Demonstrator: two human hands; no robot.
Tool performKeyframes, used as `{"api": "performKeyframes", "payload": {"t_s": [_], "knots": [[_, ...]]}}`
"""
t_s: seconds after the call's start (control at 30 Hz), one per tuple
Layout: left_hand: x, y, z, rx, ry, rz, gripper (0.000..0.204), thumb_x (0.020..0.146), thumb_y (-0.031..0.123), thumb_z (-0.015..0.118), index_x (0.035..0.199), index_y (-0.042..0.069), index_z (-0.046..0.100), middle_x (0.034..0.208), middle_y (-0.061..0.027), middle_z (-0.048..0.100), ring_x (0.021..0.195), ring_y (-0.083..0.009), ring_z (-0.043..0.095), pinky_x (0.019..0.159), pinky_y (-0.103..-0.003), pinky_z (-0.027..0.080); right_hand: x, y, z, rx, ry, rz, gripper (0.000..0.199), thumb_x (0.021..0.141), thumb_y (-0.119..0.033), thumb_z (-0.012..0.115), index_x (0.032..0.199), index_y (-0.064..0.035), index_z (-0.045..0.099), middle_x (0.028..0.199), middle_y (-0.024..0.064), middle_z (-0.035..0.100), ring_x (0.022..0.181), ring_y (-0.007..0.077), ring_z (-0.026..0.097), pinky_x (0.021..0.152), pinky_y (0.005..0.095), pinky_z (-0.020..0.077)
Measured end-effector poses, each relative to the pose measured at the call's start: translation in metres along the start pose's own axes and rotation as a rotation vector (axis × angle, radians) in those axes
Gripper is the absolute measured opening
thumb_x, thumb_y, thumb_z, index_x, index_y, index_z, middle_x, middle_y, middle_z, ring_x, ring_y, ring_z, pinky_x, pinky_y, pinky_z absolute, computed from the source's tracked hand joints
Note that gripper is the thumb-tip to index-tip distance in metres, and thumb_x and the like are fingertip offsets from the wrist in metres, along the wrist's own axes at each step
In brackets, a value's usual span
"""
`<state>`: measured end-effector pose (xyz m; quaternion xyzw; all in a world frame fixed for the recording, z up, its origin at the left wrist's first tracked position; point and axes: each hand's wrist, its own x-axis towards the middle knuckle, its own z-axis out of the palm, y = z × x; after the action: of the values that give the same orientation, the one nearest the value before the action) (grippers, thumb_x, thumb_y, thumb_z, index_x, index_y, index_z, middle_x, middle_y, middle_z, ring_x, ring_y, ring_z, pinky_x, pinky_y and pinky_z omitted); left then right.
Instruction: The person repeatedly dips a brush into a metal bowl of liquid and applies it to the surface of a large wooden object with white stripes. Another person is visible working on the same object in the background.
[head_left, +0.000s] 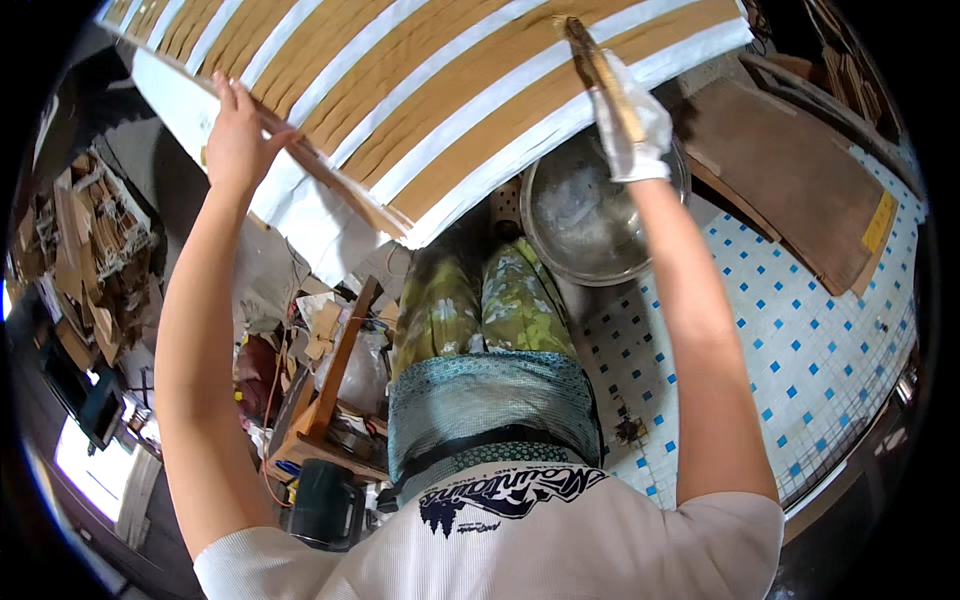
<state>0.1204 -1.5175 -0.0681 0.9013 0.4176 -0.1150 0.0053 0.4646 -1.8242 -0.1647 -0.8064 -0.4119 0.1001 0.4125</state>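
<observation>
A sloping surface with brown and white stripes (450,95) fills the upper part of the view. My bare left hand (238,140) lies against its left edge, fingers stretched out and thumb apart, touching a thin brown strip (340,180) that runs along that edge. My right hand, in a white glove (640,125), is closed round the handle of a wooden brush (605,75). The brush's dark end touches or hovers over the stripes near the right; I cannot tell which. Below the gloved hand sits a round metal basin (585,225), partly hidden by my arm.
Brown boards (780,170) lean at the right over a white floor with blue squares (760,340). A wooden frame (330,385) with clutter stands left of my legs, near a dark green container (325,505). Cardboard scraps (90,250) pile up at far left.
</observation>
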Motion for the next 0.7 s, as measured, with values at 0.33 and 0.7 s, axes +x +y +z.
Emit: {"api": "performKeyframes", "payload": {"t_s": [0.33,0.7], "knots": [[0.007,0.016,-0.014,0.146,-0.182,-0.089,0.102,0.07,0.041,0.08,0.14,-0.013,0.029,0.152,-0.0298,0.017,0.12,-0.0383,0.053,0.088,-0.038,0.053,-0.077,-0.087,0.039,0.048,-0.58,0.124,0.044,0.092,-0.016,0.047,0.135,-0.0124,0.049,0.113,0.0126,0.064,0.097,0.0237,0.065,0.076,0.033,0.0551],[0.014,0.021,-0.014,0.248,-0.241,-0.081,0.106,0.069,0.049,0.08,0.139,-0.013,0.029,0.152,-0.0317,0.017,0.108,-0.0427,0.059,0.088,-0.039,0.052,0.093,0.064,-0.081,-0.561,0.142,0.305,0.038,0.088,-0.045,0.057,0.104,-0.0125,0.07,0.099,0.011,0.07,0.086,0.0273,0.067,0.078,0.0395,0.0531]]}}
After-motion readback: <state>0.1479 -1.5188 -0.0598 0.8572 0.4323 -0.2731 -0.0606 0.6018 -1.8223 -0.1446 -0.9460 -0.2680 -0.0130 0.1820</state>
